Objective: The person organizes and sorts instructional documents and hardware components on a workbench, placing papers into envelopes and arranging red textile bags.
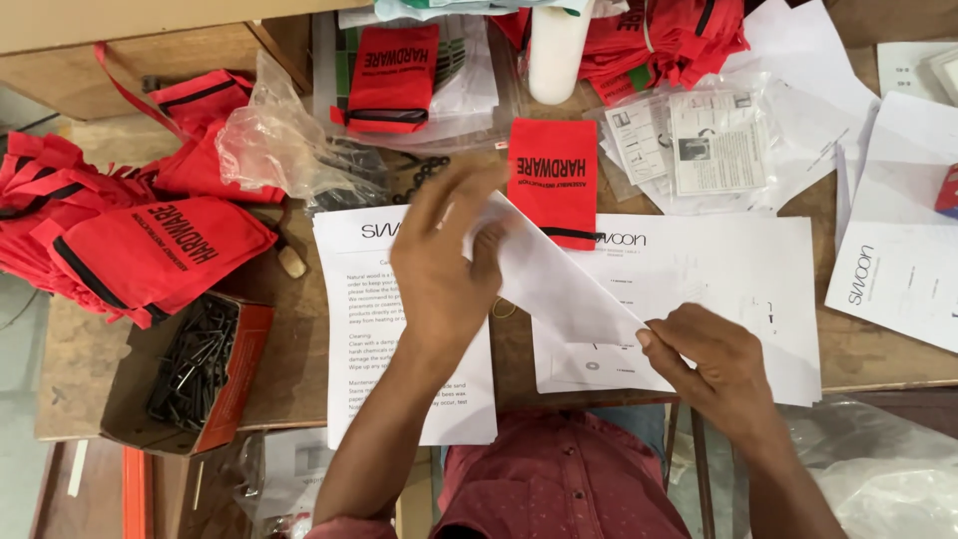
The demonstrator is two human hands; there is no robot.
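Hands grip one folded white paper sheet [559, 284] at frame centre, above two stacks of printed white sheets [399, 329] on the wooden table [878, 354]. Left hand [444, 265] pinches the sheet's upper left end; right hand [714, 364] pinches its lower right corner. A red fabric pouch [552, 180] lies just above. A cardboard box of black screws [195, 364] sits lower left.

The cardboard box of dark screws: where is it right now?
In the head view, the cardboard box of dark screws sits at the table's lower left edge, just below the red fabric bags, left of the left hand.
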